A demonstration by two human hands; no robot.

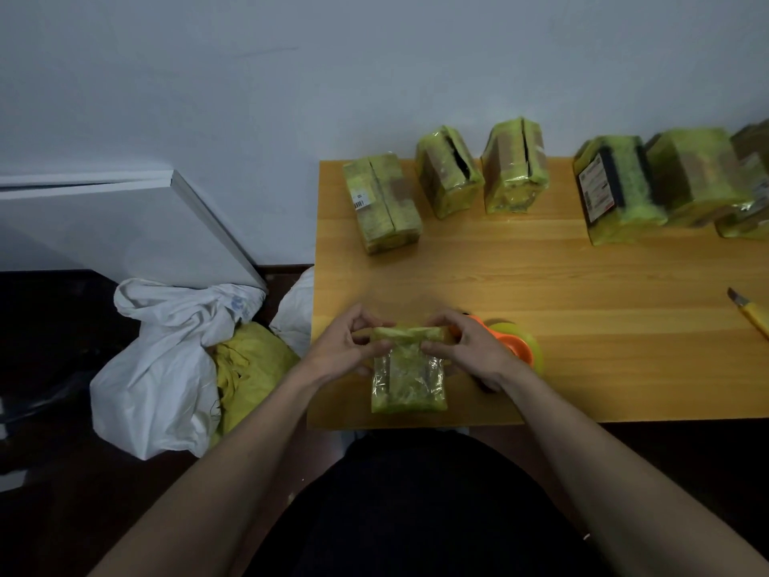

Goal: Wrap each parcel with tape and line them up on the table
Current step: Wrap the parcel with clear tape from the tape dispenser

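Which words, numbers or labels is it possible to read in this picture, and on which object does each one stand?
No text can be read.
Leftmost parcel: white barcode sticker, too small to read.
Dark parcel: white shipping label with red marks, too blurred to read.
White plastic bag: faint bluish print, not readable.

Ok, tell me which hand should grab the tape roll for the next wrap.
Right. The right hand sits directly beside the tape roll, which lies just past its knuckles. The left hand is on the parcel's far side and would likely have to cross over it.
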